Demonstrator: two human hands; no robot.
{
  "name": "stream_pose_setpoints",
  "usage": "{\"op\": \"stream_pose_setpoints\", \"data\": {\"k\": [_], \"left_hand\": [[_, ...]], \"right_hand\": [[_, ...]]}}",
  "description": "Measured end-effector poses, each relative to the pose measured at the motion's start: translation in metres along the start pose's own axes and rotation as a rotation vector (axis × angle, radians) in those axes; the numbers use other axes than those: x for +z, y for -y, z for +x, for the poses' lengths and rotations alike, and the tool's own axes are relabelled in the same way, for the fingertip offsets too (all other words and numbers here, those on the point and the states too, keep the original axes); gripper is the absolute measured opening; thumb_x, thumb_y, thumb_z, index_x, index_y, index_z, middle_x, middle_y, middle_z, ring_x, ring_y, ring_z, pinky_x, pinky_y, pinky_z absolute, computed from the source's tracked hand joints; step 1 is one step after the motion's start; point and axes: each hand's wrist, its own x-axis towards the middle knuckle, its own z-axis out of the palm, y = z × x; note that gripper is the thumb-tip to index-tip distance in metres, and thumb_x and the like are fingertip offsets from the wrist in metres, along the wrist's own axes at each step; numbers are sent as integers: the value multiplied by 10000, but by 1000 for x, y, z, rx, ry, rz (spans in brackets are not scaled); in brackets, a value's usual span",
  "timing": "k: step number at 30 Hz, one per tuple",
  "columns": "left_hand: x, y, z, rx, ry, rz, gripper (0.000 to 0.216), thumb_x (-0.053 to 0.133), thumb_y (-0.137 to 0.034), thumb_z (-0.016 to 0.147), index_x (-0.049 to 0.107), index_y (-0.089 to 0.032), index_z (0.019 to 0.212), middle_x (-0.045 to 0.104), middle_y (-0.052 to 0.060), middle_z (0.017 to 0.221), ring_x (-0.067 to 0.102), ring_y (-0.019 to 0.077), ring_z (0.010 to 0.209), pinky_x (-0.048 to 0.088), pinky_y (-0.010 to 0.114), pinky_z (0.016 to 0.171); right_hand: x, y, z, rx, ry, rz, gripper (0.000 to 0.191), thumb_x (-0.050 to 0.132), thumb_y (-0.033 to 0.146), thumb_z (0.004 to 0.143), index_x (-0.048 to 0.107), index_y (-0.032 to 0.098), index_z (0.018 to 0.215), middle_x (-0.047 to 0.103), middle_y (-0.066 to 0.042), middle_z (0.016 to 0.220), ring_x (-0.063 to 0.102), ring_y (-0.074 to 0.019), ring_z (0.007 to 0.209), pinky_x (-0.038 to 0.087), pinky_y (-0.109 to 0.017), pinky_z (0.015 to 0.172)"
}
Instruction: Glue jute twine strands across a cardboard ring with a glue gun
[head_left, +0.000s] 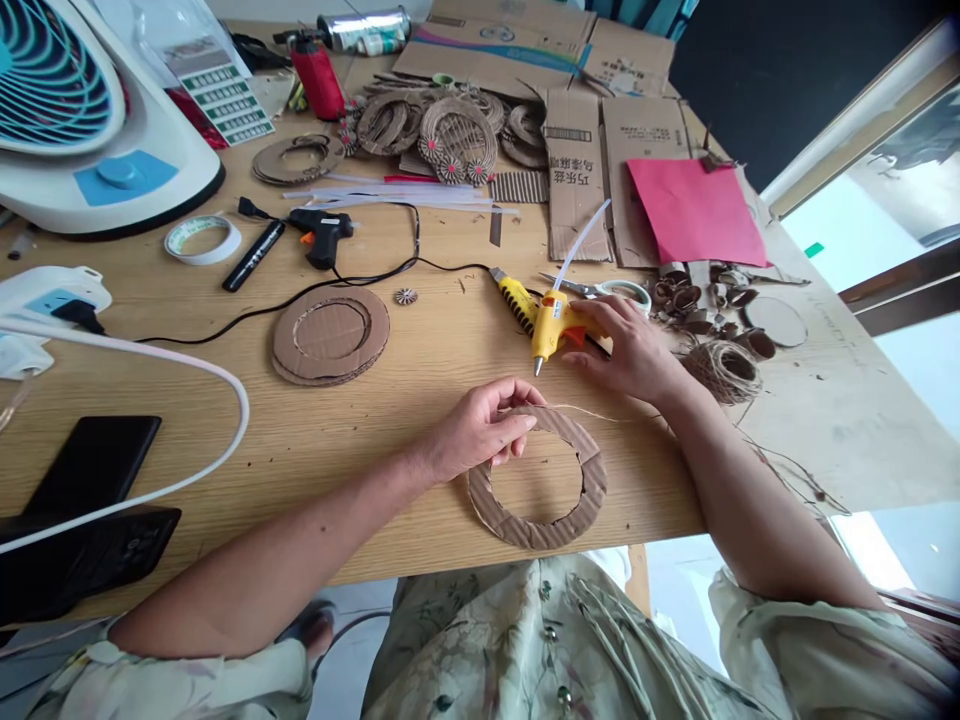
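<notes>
The left hand holds a flat cardboard ring. The thumb is on top and the other fingers are curled behind, so they pinch the ring at its far left part. The ring is at the near edge of the wooden worktop, right in front of the person. A thin string goes from the top of the ring to the right and passes by the right arm.

The right hand is at the yellow glue gun. Its fingers are bent a little over the handle. The hand hides most of the handle, so I can't tell if they hold it tight. The tip of the gun points down, near the left hand. A long, cloudy glue stick pokes out of the back.

A yellow cutter knife lies just to the left of the gun. A ball of twine sits past the right wrist. Pink paper lies on cardboard at the back.

Over on the left is a round cardboard piece, with a tiny striped wheel beside it. Behind them are a black glue gun and a black marker.
</notes>
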Motion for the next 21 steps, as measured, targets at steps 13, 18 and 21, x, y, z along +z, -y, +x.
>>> {"op": "stream_pose_setpoints", "data": {"k": [13,18,21], "left_hand": [[0,2,-2,66,-35,102,265,627,-235,868,508,-203,1103,533,-52,800,530,39,493,403,128,381],[-3,2,-1,79,-1,82,226,639,-258,866,555,-205,1070,539,-34,848,536,35,540,379,117,390],[-6,-2,1,64,-9,26,224,653,-253,853,585,-188,1056,544,-20,863,515,33,561,342,114,388]], "right_hand": [[2,-2,5,148,-68,193,436,660,479,843,623,198,1174,664,-112,1047,611,-278,950,507,-440,865],[-15,0,0,284,-167,453,462,657,545,858,631,212,1176,655,-56,980,599,-212,850,501,-364,766],[-22,1,-1,293,-211,578,461,641,558,878,633,223,1195,662,-48,990,594,-196,856,492,-349,763]]}}
